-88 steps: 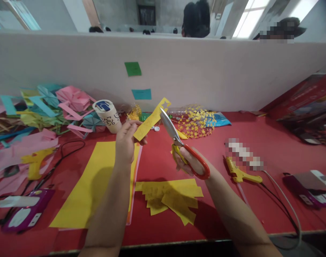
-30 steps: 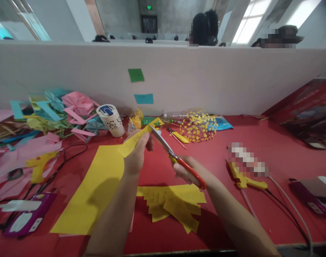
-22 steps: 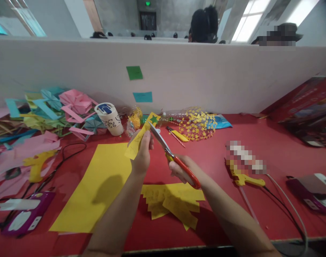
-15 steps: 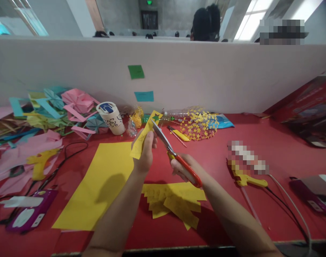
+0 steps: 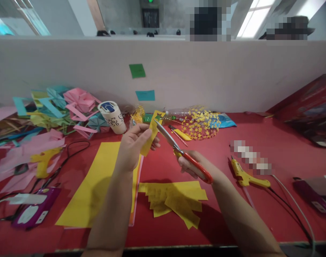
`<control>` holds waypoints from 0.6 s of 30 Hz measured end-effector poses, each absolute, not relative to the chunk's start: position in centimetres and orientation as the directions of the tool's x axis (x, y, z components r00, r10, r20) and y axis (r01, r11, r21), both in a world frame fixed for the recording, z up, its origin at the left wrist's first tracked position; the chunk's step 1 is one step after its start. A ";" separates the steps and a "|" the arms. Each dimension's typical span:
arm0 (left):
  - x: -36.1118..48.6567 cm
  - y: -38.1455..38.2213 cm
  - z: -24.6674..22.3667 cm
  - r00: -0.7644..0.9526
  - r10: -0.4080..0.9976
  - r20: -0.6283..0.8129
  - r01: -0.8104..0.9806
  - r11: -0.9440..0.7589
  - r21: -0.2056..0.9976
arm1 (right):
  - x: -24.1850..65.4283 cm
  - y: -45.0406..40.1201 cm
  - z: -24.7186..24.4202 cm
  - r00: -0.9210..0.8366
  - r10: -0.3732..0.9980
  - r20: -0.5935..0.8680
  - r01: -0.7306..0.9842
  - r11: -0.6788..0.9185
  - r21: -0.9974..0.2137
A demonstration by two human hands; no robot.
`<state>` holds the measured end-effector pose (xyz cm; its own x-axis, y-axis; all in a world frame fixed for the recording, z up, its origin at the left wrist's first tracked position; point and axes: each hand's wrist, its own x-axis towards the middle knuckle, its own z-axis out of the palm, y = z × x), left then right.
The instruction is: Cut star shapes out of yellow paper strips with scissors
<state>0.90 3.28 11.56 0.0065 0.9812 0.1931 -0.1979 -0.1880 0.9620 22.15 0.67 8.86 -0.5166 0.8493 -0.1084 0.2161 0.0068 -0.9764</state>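
Yellow paper strip (image 5: pixel 151 135) is pinched in the left hand (image 5: pixel 131 148) above the red surface (image 5: pixel 221 150). Just right of the strip, the right hand (image 5: pixel 195 167) grips red-handled scissors (image 5: pixel 182 153), blades at the strip's edge.

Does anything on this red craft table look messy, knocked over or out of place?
Mostly a working mess. A heap of pink, blue and yellow paper offcuts sprawls across the far left of the red table, and the paper cup beside it stands tilted. Jagged yellow scraps lie loose near the front edge. Nothing looks spilled or broken.
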 end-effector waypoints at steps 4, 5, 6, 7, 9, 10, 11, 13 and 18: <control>1.4 3.5 10.9 -0.090 0.967 0.236 -0.099 -0.245 0.965 | 21.7 0.4 9.1 -0.495 0.858 -0.138 0.276 0.004 -0.961; 1.4 3.5 10.8 -0.098 0.962 0.254 -0.085 -0.263 0.961 | 21.6 0.4 9.2 -0.493 0.859 -0.134 0.291 0.018 -0.956; 1.4 3.5 10.8 -0.102 0.958 0.267 -0.076 -0.275 0.958 | 21.6 0.3 9.2 -0.496 0.859 -0.122 0.302 0.039 -0.953; 1.5 3.5 10.8 -0.101 0.957 0.273 -0.070 -0.280 0.957 | 21.5 0.3 9.2 -0.500 0.860 -0.103 0.305 0.064 -0.950; 1.7 3.4 10.8 -0.099 0.955 0.280 -0.061 -0.286 0.956 | 21.4 0.3 9.0 -0.510 0.858 -0.055 0.292 0.113 -0.950; 1.9 3.4 10.8 -0.096 0.954 0.285 -0.059 -0.292 0.955 | 21.4 0.2 8.9 -0.517 0.855 -0.034 0.278 0.130 -0.952; 2.0 3.3 10.8 -0.094 0.952 0.291 -0.060 -0.297 0.953 | 21.3 0.2 8.7 -0.524 0.851 -0.021 0.265 0.140 -0.954; 2.3 3.3 10.8 -0.098 0.949 0.299 -0.073 -0.307 0.949 | 21.3 0.1 8.4 -0.537 0.844 -0.004 0.244 0.151 -0.958; 2.4 3.3 10.4 -0.184 0.928 0.324 -0.112 -0.348 0.931 | 21.3 0.1 8.1 -0.561 0.828 0.004 0.239 0.167 -0.957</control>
